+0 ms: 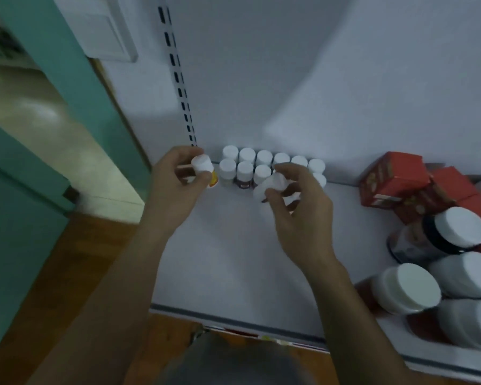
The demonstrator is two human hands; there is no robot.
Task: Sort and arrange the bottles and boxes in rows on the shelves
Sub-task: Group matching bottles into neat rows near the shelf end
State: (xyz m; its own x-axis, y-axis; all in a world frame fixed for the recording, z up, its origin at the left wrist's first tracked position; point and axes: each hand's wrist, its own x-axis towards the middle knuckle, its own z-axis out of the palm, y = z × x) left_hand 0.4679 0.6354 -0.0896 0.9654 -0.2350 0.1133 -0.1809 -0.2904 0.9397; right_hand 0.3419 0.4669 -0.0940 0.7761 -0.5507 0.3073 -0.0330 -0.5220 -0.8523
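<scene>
Two bare arms reach in. The left hand pinches a small yellow-label bottle by the rows of bottles at the shelf back. The right hand curls round a tipped bottle. Both look light, hard and smooth, so hold them by the cap.

A shop or pharmacy: a white shelf on a slotted upright carries rowed bottles, red boxes and jars.

The small bottles carry smooth white plastic caps. The shelf looks matt white, the boxes red printed cardboard. The floor is brown wood.
</scene>
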